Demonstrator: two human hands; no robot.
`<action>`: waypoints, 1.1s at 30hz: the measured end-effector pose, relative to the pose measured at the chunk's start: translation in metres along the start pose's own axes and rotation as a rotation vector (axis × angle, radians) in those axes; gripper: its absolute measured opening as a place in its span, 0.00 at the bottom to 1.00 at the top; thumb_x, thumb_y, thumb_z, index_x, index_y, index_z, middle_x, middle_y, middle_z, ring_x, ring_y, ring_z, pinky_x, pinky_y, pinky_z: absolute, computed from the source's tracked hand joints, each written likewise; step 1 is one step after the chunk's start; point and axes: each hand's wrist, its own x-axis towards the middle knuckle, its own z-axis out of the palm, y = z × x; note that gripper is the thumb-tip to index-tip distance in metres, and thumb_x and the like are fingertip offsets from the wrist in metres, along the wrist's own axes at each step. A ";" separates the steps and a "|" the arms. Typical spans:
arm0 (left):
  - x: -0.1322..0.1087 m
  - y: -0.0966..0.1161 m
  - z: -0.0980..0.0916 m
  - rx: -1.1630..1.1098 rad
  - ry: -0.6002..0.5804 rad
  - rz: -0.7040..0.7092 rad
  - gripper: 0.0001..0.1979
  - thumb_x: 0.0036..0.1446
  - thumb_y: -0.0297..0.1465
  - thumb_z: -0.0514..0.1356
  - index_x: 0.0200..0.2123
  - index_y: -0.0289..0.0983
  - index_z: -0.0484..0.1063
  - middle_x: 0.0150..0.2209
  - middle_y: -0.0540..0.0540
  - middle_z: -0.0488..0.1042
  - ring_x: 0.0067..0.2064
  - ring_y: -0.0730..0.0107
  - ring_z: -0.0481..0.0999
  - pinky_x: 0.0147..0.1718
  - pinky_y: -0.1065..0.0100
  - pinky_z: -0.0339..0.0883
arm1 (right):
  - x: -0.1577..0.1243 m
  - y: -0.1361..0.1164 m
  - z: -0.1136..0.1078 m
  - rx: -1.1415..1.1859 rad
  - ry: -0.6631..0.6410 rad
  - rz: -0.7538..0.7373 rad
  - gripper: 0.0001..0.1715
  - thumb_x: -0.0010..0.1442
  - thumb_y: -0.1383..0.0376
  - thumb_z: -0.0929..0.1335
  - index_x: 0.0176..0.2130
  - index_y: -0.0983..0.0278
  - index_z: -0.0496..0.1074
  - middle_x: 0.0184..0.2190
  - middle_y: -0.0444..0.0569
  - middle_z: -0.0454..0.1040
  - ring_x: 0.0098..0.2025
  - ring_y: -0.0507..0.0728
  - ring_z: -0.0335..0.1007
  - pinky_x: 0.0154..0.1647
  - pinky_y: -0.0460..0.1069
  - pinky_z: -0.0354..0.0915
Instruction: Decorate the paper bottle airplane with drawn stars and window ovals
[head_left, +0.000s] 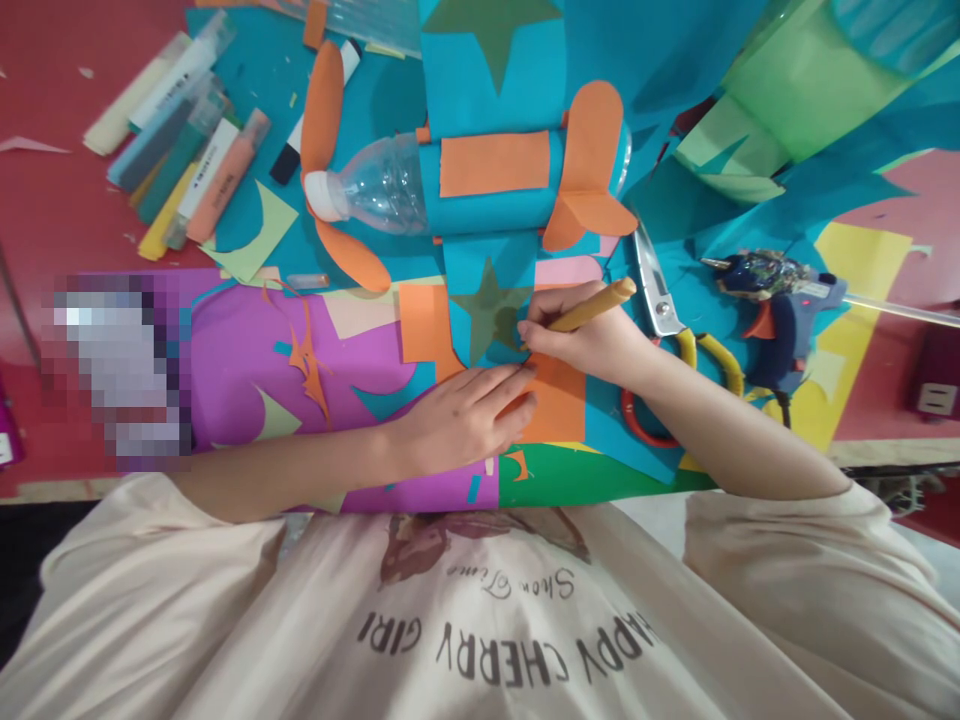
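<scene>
My right hand is closed around a yellow pencil-like stick, its tip touching the blue paper wing beside a green star. My left hand lies flat with fingers stretched out, pressing on the orange paper just below the star. Above them sits a clear plastic bottle dressed as an aeroplane, with blue wrap, orange strip, orange propeller and orange tail fin.
Scissors with yellow and red handles and a blue glue gun lie to the right. Markers and glue sticks are grouped at the top left. Purple, green, yellow and blue paper sheets and scraps cover the red surface.
</scene>
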 end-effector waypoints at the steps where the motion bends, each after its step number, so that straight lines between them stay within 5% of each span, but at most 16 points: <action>1: 0.000 0.000 0.000 0.004 -0.006 0.001 0.16 0.66 0.26 0.48 0.45 0.32 0.76 0.51 0.36 0.78 0.48 0.59 0.78 0.42 0.61 0.77 | 0.000 0.000 0.000 0.003 0.002 0.004 0.17 0.54 0.68 0.66 0.19 0.61 0.57 0.16 0.40 0.61 0.21 0.47 0.54 0.22 0.46 0.51; 7: -0.001 0.000 -0.002 -0.023 -0.056 0.007 0.11 0.66 0.26 0.54 0.47 0.29 0.74 0.55 0.33 0.76 0.51 0.57 0.78 0.47 0.61 0.75 | 0.001 0.001 0.001 0.050 0.098 0.024 0.14 0.57 0.65 0.67 0.22 0.62 0.62 0.18 0.41 0.65 0.22 0.48 0.57 0.23 0.46 0.53; 13: -0.001 0.000 -0.002 -0.016 -0.047 -0.001 0.12 0.67 0.27 0.53 0.46 0.31 0.75 0.54 0.35 0.76 0.51 0.58 0.77 0.47 0.61 0.75 | 0.000 0.001 -0.001 0.020 0.026 0.019 0.19 0.56 0.67 0.67 0.18 0.62 0.57 0.16 0.40 0.61 0.21 0.48 0.55 0.22 0.46 0.51; 19: -0.001 0.000 -0.001 -0.018 -0.078 0.008 0.11 0.66 0.26 0.56 0.48 0.30 0.73 0.56 0.33 0.74 0.52 0.57 0.77 0.47 0.60 0.75 | 0.001 0.000 0.001 0.103 0.137 0.029 0.15 0.57 0.65 0.68 0.22 0.62 0.63 0.17 0.40 0.64 0.21 0.47 0.55 0.22 0.46 0.52; 25: -0.002 0.000 0.000 -0.012 -0.075 0.013 0.11 0.66 0.26 0.55 0.48 0.30 0.73 0.55 0.33 0.75 0.52 0.57 0.77 0.48 0.61 0.75 | 0.002 0.000 -0.001 0.053 0.060 0.031 0.17 0.56 0.68 0.68 0.19 0.62 0.60 0.16 0.40 0.63 0.21 0.47 0.56 0.21 0.45 0.51; 33: -0.002 -0.001 -0.001 -0.015 -0.078 0.014 0.11 0.67 0.26 0.55 0.48 0.29 0.73 0.55 0.33 0.75 0.53 0.56 0.77 0.47 0.60 0.75 | 0.002 -0.001 0.000 0.081 0.135 0.039 0.16 0.57 0.68 0.67 0.20 0.62 0.61 0.16 0.39 0.63 0.19 0.47 0.55 0.22 0.46 0.51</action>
